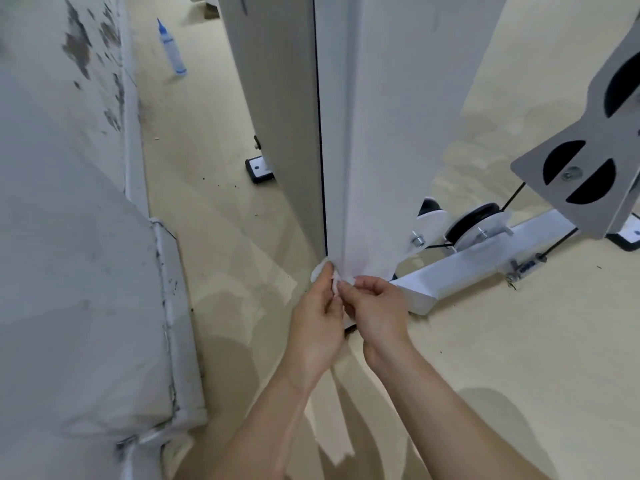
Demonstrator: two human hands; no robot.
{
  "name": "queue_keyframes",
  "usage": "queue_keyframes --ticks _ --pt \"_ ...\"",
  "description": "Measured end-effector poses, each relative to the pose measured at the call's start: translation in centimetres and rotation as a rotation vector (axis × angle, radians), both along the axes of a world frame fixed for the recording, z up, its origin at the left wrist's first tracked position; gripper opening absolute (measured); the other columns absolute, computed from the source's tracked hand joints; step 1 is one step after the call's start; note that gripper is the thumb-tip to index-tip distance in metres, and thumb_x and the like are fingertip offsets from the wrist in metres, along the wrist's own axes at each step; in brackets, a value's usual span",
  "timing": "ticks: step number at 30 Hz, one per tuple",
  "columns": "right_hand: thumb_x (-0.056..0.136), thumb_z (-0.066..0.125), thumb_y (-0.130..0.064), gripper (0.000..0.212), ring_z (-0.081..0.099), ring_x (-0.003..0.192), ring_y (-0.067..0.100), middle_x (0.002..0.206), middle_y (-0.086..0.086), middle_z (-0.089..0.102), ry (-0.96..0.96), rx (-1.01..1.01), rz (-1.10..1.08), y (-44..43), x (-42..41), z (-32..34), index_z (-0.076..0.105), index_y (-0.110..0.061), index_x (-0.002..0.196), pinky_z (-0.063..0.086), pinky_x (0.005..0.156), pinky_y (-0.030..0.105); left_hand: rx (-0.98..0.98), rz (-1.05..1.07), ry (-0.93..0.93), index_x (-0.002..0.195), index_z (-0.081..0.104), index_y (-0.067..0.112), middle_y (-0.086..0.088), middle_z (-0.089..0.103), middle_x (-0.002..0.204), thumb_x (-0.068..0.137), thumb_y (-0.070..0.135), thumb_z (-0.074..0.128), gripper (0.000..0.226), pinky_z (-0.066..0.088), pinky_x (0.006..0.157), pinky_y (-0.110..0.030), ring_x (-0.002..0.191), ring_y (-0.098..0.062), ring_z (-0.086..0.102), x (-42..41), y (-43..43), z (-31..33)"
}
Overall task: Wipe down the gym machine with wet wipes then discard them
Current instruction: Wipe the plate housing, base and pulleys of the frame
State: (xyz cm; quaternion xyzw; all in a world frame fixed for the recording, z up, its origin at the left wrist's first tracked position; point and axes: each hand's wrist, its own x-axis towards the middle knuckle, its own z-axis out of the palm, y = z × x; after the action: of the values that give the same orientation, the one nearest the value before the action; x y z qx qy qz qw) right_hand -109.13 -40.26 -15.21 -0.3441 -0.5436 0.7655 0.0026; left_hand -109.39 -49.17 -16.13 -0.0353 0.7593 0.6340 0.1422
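Note:
The gym machine's white upright column (367,133) rises through the middle of the view, its foot near the floor. A small crumpled white wet wipe (334,282) sits at the column's bottom edge. My left hand (317,323) grips the wipe from the left, part of it poking out above the fingers. My right hand (377,306) pinches the same wipe from the right with fingertips. Both hands meet just below the column's base.
A white base beam (460,275) runs right along the floor with a black pulley (474,223) and cable. A grey pulley bracket (588,161) hangs at right. A stained wall (69,202) closes the left side. A blue-tipped squeeze bottle (172,50) stands on the beige floor.

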Motion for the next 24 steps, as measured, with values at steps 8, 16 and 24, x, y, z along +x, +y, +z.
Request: queue_keyframes --ticks 8,16,24 --pt "0.093 0.061 -0.001 0.003 0.066 0.058 0.014 0.066 0.006 0.066 0.143 -0.196 -0.291 2.6 -0.8 3.1 0.059 -0.002 0.092 0.054 0.058 0.019 0.046 0.175 0.128 0.101 0.068 0.041 0.002 0.076 0.094 0.077 0.018 0.074 0.034 0.055 0.089 -0.044 0.091 -0.017 0.072 -1.8 0.7 3.4" --pt "0.084 0.056 0.016 0.033 0.060 0.065 0.008 0.081 0.001 0.064 0.173 -0.330 -0.296 1.9 -0.3 3.0 0.057 -0.010 0.103 0.051 0.066 0.023 0.281 0.344 -0.011 0.089 0.072 0.017 -0.008 0.072 0.088 0.078 -0.007 0.073 0.026 0.057 0.075 -0.034 0.075 -0.019 0.068 -2.3 -0.3 3.3" --pt "0.075 0.079 -0.003 0.032 0.060 0.065 0.006 0.084 0.002 0.064 0.205 0.216 -0.171 -2.1 -0.4 4.0 0.054 -0.019 0.088 0.048 0.065 0.023 0.220 0.499 0.058 0.086 0.054 0.018 0.001 0.045 0.070 0.083 0.006 0.074 0.023 0.043 0.051 -0.015 0.050 -0.002 0.048 -3.6 0.3 3.9"
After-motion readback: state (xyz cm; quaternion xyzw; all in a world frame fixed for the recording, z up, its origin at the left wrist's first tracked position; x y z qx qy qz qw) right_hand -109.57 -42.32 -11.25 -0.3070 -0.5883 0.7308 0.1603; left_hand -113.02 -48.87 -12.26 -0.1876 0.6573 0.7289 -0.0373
